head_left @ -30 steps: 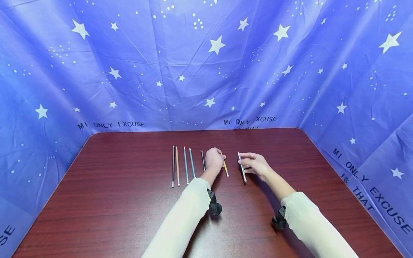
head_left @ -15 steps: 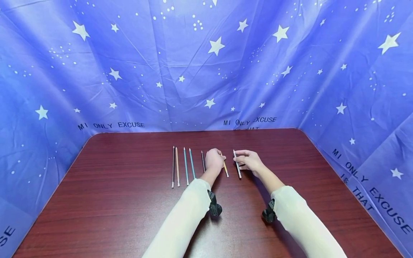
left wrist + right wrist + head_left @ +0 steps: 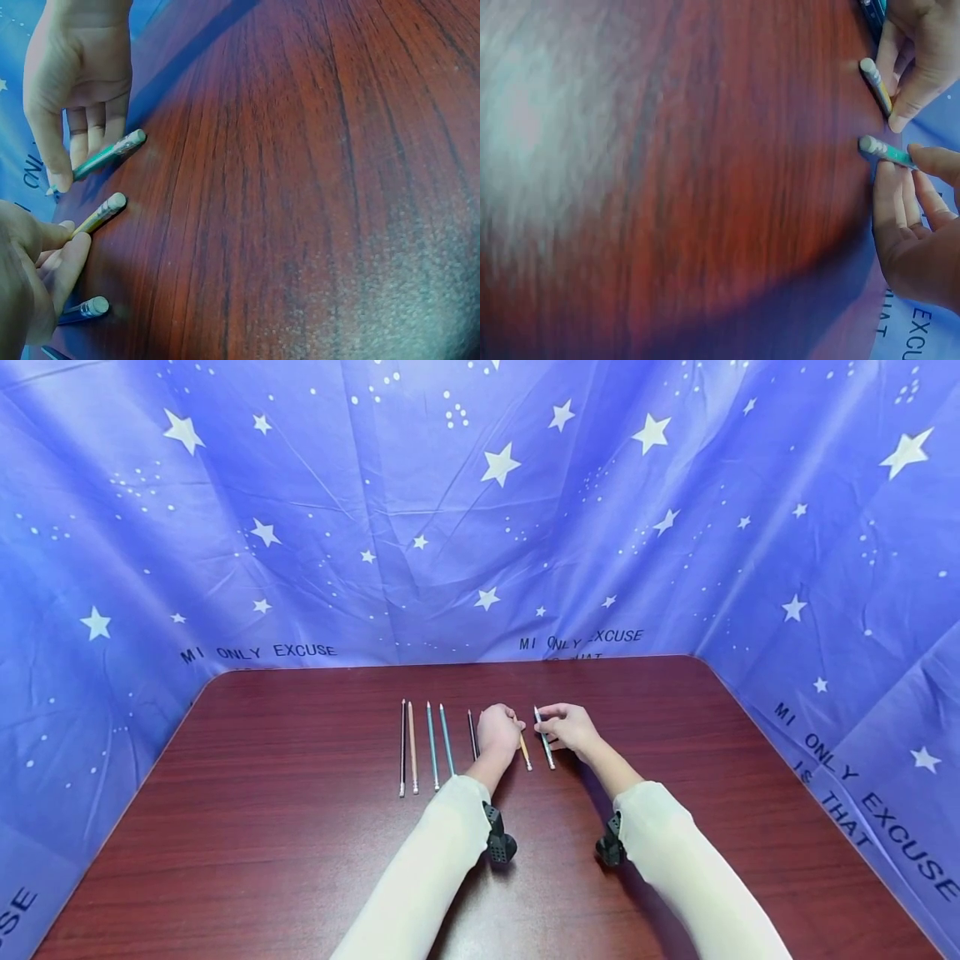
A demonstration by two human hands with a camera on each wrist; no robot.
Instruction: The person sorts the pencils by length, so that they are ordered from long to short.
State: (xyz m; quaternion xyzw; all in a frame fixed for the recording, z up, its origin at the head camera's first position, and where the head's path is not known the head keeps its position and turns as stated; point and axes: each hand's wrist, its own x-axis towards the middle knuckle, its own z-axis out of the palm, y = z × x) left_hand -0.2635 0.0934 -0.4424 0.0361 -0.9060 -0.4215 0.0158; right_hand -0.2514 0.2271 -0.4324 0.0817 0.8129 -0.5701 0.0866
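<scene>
My left hand pinches a yellow pencil between thumb and fingers, its eraser end toward me. To the right of it, my right hand holds a green pencil with thumb and fingertips, tip pointing away. In the left wrist view the green pencil slants close over the table, the fingers behind it. The right wrist view shows the white erasers of the yellow pencil and the green pencil near each other. A dark pencil lies just left of my left hand, partly hidden by it.
Farther left on the dark red wooden table lie a black pencil, a light wood-coloured pencil and two teal pencils, roughly parallel. A blue star-patterned curtain stands behind the table's far edge and along both sides.
My right hand has moved left with the green pencil, bringing it closer to the yellow one. My left hand has stayed in place on the yellow pencil.
</scene>
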